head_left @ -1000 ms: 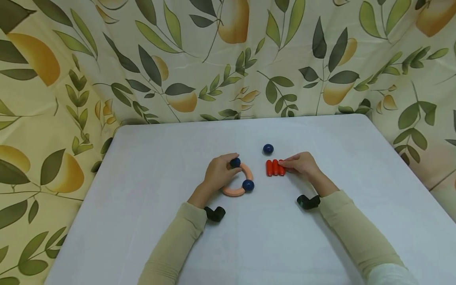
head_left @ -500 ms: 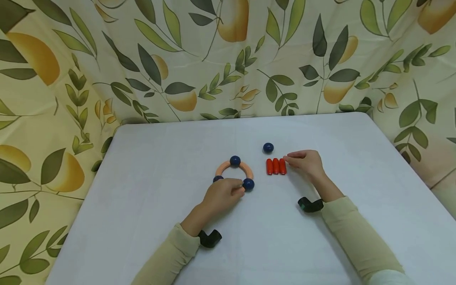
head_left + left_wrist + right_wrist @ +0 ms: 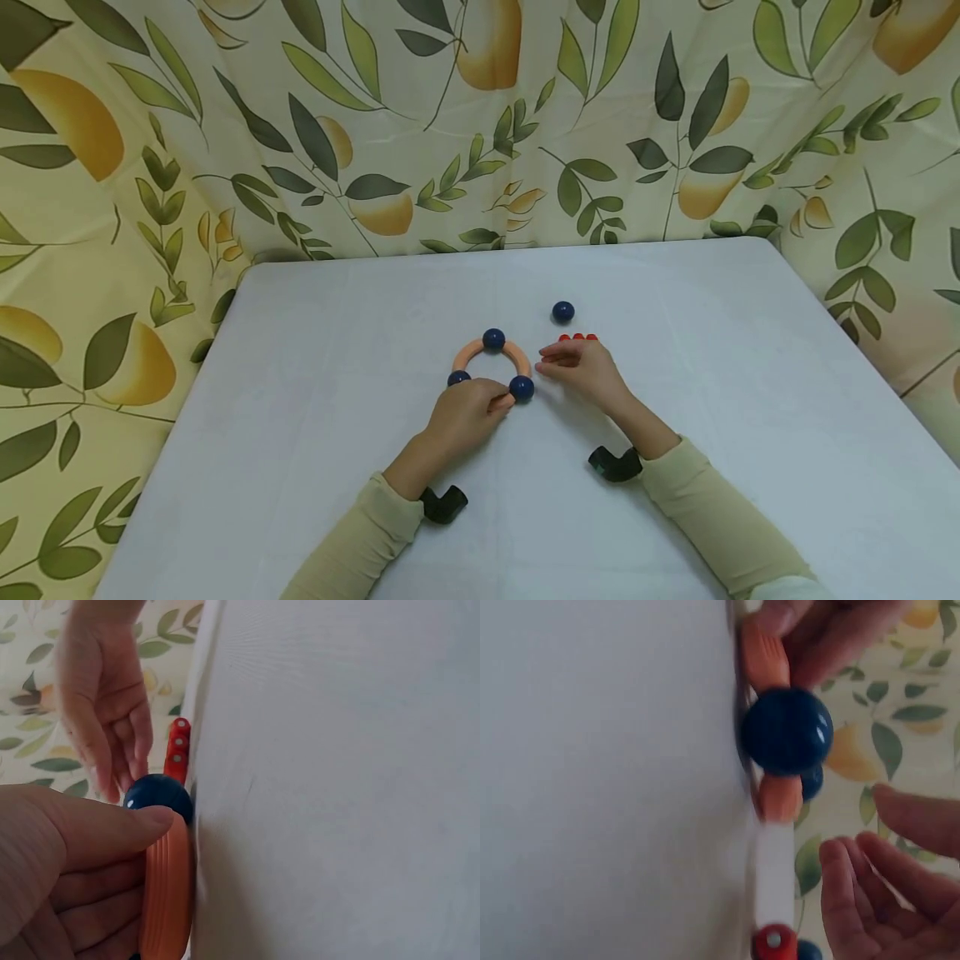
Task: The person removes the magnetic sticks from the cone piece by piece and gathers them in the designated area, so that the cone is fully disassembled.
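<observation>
A ring of curved orange rods [image 3: 520,357] joined by blue balls [image 3: 493,339] lies on the white table. My left hand [image 3: 463,417] pinches the near curved orange rod [image 3: 169,889], its thumb close to the front right blue ball [image 3: 521,388]; the hand covers most of that rod in the head view. Just right of the ring, my right hand [image 3: 583,372] has its fingers extended and spread from the thumb, holding nothing. Behind it, three red rods [image 3: 578,337] lie side by side, mostly hidden in the head view; their silvery ends show in the left wrist view.
A loose blue ball [image 3: 562,312] sits beyond the red rods. Black wrist cameras [image 3: 444,505] are strapped to both wrists. The white table [image 3: 337,350] ends at a leaf-and-fruit patterned cloth [image 3: 315,167] behind and at the sides.
My left hand has moved from the far blue ball to the near side of the ring. My right hand has left the red rods and come left and nearer, beside the ring.
</observation>
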`<move>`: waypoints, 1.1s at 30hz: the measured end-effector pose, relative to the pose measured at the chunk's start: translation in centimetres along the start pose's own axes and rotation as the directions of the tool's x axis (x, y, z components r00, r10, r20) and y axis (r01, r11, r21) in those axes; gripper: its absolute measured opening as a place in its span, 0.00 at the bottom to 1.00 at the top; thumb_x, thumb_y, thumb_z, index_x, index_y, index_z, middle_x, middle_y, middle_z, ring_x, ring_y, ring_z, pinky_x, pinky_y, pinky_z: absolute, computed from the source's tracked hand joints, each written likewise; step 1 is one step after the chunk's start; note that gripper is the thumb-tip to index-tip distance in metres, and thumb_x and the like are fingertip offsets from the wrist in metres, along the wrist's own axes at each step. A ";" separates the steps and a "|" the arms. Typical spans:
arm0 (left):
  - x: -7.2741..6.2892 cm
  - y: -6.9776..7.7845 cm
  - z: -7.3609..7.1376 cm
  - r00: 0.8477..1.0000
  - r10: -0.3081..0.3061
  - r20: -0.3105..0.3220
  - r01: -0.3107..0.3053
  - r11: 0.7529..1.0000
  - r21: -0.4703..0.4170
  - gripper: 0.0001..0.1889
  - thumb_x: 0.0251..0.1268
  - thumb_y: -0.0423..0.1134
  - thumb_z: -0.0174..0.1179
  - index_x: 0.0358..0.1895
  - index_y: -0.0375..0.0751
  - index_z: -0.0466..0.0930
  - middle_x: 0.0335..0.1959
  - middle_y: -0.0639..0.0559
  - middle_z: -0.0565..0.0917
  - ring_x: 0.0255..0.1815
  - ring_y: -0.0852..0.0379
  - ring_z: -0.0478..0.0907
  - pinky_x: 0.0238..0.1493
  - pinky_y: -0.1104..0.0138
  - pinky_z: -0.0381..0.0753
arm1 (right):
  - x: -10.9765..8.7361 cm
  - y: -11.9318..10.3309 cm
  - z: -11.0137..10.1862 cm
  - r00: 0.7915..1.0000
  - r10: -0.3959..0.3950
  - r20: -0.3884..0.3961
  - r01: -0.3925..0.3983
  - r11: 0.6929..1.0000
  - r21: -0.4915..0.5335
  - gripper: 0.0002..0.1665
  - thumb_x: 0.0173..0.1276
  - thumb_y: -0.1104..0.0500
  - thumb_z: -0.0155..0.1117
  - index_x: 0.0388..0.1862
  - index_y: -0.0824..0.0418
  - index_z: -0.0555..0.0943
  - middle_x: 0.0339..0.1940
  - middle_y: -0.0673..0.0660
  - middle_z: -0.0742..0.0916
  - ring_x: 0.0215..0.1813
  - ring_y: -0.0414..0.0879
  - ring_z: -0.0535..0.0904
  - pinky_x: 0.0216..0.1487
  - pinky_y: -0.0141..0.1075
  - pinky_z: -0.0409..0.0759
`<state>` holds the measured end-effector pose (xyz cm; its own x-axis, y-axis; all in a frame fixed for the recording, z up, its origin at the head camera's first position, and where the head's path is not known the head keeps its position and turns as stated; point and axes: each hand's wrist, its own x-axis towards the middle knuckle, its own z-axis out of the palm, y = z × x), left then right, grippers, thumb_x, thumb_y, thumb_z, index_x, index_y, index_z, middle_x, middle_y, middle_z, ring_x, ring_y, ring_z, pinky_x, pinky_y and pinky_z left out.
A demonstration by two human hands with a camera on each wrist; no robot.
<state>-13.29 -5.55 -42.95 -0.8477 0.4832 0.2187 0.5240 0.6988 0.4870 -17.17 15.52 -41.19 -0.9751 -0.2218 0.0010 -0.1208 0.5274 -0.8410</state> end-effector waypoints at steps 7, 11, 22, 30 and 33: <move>0.1 -0.2 0.2 1.000 0.003 0.012 -0.004 0.999 0.039 0.08 0.64 0.42 0.58 0.31 0.44 0.83 0.25 0.58 0.79 0.24 0.65 0.69 0.26 0.72 0.68 | -0.7 -0.7 1.8 0.971 -0.182 0.154 0.202 0.972 -0.123 0.18 0.54 0.60 0.71 0.44 0.65 0.82 0.39 0.54 0.85 0.44 0.49 0.79 0.48 0.41 0.77; 0.1 -0.1 0.1 1.000 0.002 0.018 -0.003 0.999 0.046 0.09 0.64 0.43 0.58 0.34 0.43 0.84 0.29 0.57 0.82 0.27 0.66 0.73 0.28 0.71 0.72 | -0.7 -0.7 2.1 0.950 -0.252 0.184 0.289 0.933 -0.214 0.18 0.52 0.62 0.73 0.43 0.64 0.83 0.39 0.53 0.84 0.44 0.49 0.79 0.47 0.42 0.77; 0.2 -0.6 -0.5 0.997 0.050 0.057 -0.053 0.998 0.041 0.07 0.61 0.41 0.61 0.36 0.44 0.86 0.30 0.58 0.84 0.30 0.66 0.77 0.33 0.71 0.76 | -0.7 -1.0 2.2 0.919 -0.330 0.215 0.380 0.888 -0.261 0.18 0.53 0.64 0.71 0.43 0.69 0.82 0.40 0.58 0.85 0.43 0.49 0.80 0.46 0.39 0.78; 0.1 -0.9 -0.5 0.995 0.068 0.074 -0.069 0.998 0.007 0.06 0.61 0.40 0.61 0.36 0.45 0.86 0.29 0.59 0.83 0.29 0.66 0.75 0.31 0.72 0.74 | -0.6 -1.0 2.1 0.917 -0.336 0.214 0.389 0.873 -0.295 0.19 0.52 0.63 0.72 0.44 0.70 0.82 0.41 0.59 0.85 0.46 0.50 0.79 0.47 0.40 0.77; 0.0 -0.8 -0.4 0.994 0.073 0.077 -0.073 0.997 0.004 0.06 0.61 0.40 0.61 0.36 0.45 0.86 0.29 0.60 0.83 0.29 0.67 0.75 0.31 0.73 0.73 | -0.6 -1.1 2.1 0.918 -0.337 0.210 0.388 0.873 -0.296 0.20 0.53 0.64 0.71 0.44 0.70 0.81 0.42 0.59 0.84 0.46 0.51 0.79 0.48 0.40 0.77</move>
<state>-13.73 -6.34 -42.96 -0.7986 0.5720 0.1875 0.5849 0.6638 0.4661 -16.10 13.36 -41.42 -0.8151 -0.5536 0.1708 -0.5392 0.6169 -0.5733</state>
